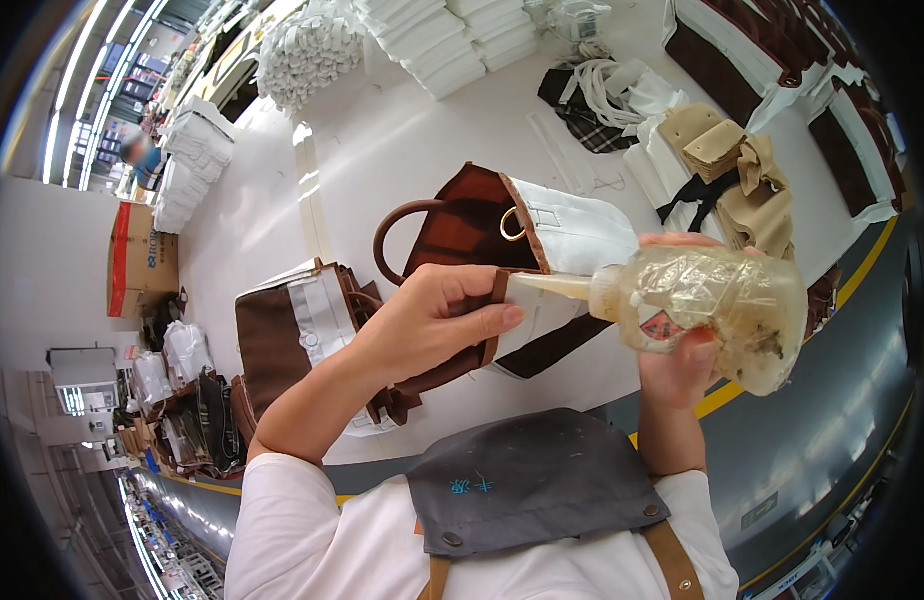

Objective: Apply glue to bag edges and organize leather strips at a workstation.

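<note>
At the near right of the bag, the right hand is gripping the cloudy bottle; its nozzle is pointing leftward, along the bottle's long axis, toward a brown edge on the bag's near side (contact cannot be told), which the left hand is pinching.

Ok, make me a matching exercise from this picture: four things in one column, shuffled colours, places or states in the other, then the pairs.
Things
1. Squeeze bottle
2. Left hand
3. Cardboard box
4. Apron

Descriptions
A. Dark grey
B. Holding a brown edge
C. Marked with a red stripe
D. Held in the right hand

Pairs: 1-D, 2-B, 3-C, 4-A
</note>
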### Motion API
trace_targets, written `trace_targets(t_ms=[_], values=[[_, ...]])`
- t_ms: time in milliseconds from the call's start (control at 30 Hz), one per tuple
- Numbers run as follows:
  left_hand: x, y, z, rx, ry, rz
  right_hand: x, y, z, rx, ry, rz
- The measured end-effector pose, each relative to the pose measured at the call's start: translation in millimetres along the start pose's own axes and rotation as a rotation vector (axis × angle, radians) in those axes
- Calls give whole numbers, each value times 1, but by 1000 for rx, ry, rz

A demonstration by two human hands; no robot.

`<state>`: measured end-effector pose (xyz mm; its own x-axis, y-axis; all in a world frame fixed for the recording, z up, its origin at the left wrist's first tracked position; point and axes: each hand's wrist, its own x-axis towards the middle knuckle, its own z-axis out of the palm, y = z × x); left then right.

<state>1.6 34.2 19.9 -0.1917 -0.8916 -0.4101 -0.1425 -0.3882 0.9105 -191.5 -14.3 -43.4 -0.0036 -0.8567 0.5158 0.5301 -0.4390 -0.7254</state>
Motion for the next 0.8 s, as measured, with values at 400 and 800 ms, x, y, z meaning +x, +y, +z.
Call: trace_targets(t_ms=[400,800], values=[[2,1,-2,47,3,-22,0,1,8,49,37,84],[1,0,-12,7,-1,-34,32,-18,-19,870,232,284]])
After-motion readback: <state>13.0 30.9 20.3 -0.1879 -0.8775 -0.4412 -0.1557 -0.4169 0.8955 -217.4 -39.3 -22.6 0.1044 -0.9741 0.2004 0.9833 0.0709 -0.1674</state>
